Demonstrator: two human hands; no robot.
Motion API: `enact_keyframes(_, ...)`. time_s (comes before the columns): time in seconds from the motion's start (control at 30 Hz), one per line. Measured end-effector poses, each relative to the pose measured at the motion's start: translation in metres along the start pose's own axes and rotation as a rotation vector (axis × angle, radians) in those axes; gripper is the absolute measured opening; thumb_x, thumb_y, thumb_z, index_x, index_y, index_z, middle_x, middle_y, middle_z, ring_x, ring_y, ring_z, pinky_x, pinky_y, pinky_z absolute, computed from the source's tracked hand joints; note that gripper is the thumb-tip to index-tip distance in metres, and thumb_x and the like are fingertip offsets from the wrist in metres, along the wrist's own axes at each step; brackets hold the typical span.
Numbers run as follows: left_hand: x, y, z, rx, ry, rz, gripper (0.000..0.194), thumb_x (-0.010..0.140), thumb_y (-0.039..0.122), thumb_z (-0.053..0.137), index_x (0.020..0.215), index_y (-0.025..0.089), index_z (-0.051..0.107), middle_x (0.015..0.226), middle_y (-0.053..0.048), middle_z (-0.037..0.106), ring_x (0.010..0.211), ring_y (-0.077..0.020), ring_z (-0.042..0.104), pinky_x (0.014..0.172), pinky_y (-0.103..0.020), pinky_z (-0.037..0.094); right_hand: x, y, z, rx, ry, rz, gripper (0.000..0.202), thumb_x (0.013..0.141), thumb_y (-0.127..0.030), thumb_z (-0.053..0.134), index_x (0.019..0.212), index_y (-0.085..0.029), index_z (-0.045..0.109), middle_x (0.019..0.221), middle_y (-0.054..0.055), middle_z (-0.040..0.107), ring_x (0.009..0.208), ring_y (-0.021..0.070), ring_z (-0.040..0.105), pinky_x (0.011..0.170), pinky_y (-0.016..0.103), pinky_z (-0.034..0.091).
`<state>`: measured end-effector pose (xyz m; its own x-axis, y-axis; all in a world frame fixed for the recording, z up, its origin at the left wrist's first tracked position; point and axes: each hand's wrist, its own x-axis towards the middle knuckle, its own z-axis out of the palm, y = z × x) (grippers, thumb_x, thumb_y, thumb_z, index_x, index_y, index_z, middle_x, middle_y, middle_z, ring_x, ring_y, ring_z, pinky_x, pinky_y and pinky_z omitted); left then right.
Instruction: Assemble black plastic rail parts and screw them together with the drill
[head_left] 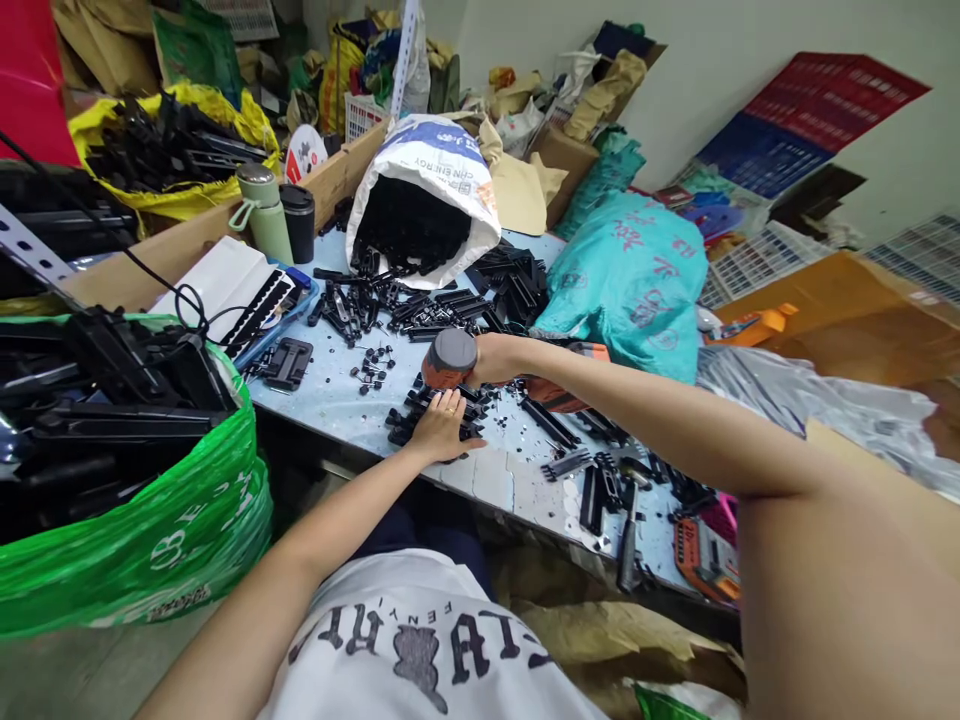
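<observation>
My right hand (496, 358) is wrapped round an orange and black power drill (453, 358), whose rounded dark end faces me above the worktable (341, 400). Below the drill, my left hand (441, 428) rests on a cluster of black plastic parts (405, 412), its fingers over them and the thumb spread out to the right. The drill's tip is hidden. Small black pieces (373, 368) lie to the left of my hands, and longer black parts (551, 422) lie to the right.
A white sack (427, 150) spills black parts at the back. Teal bags (630, 280) stand behind my right arm. A hammer (630, 530) and an orange battery pack (705, 560) lie at the right. A green bag (187, 500) of parts stands left; bottles (264, 215) stand behind.
</observation>
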<state>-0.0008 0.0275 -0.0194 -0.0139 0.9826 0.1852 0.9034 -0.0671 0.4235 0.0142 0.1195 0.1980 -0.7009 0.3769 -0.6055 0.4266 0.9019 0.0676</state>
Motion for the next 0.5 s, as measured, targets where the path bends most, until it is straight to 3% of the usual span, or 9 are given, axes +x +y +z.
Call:
enact_keyframes(0.1,-0.005,0.002,0.001,0.006,0.120,0.005,0.090,0.077,0.075,0.029,0.135,0.006,0.035,0.139,-0.019,0.037,0.129,-0.0312,0.032,0.105,-0.044,0.026,-0.006,-0.006,0.005,-0.045,0.012,-0.024,0.028,0.061,-0.031,0.059,0.082,-0.015,0.067,0.074,0.005,0.064,0.070,0.0184,0.057,0.057,0.023,0.039)
enact_keyframes(0.2,-0.008,0.003,0.001,-0.009,0.142,-0.018,0.089,0.076,0.075,0.033,0.133,0.007,0.038,0.133,-0.020,0.045,0.122,-0.0324,0.041,0.099,-0.043,0.034,-0.001,-0.012,0.010,0.024,-0.043,-0.055,0.028,0.059,-0.030,0.059,0.081,-0.014,0.067,0.073,0.004,0.063,0.067,0.0172,0.057,0.054,0.023,0.038)
enact_keyframes(0.33,-0.010,0.005,-0.002,-0.005,0.098,-0.021,0.088,0.077,0.074,0.033,0.134,0.008,0.036,0.132,-0.019,0.046,0.123,-0.0313,0.041,0.101,-0.042,0.031,0.002,-0.023,0.010,0.034,-0.098,-0.059,0.028,0.060,-0.026,0.057,0.084,-0.014,0.067,0.075,0.005,0.064,0.065,0.0161,0.057,0.054,0.023,0.038)
enact_keyframes(0.5,-0.012,0.007,-0.012,-0.013,-0.033,-0.083,0.086,0.079,0.074,0.025,0.138,0.011,0.028,0.132,-0.015,0.047,0.127,-0.0306,0.036,0.103,-0.040,0.031,-0.019,-0.046,-0.001,-0.143,-0.012,-0.043,0.031,0.063,-0.034,0.059,0.084,-0.012,0.068,0.080,0.011,0.065,0.070,0.0205,0.059,0.054,0.025,0.037)
